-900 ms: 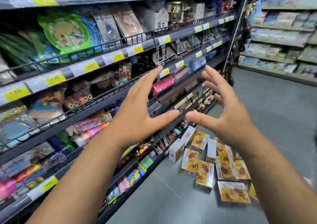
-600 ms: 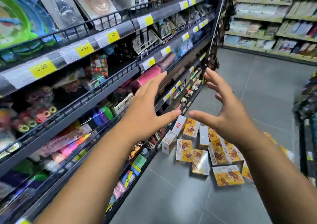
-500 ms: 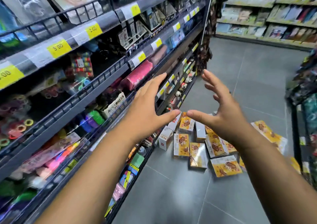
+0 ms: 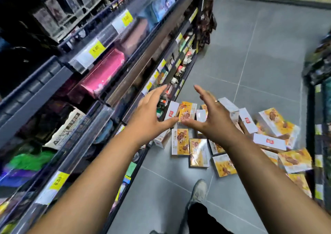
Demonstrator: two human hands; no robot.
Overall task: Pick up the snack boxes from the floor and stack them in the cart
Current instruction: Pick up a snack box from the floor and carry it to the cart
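- Left hand: fingers straight and spread, thumb pointing inward; holds nothing. It hangs in the air above the near-shelf edge of the pile.
- Right hand: fingers spread and lightly bent, thumb pointing toward the left thumb, the two tips close but apart; holds nothing. A ring sits on one finger.
- Snack boxes: a loose scatter on the grey tiled floor, at the foot of the shelving and running to the right edge of the view. Most lie flat with their yellow-orange printed faces up, and some overlap. Print on the faces is too small to read.
- White box sides: several boxes show a plain white panel with a small red square logo; its lettering is illegible.
- Shelving: dark metal tiers along the left, stocked with packaged goods.
- Price tags: yellow-and-white strips on the shelf rails; the blurred figures look like "5.00".
- Pink package: lying on a middle tier.
- Shoe: grey, with a dark trouser leg, on the floor just short of the boxes.
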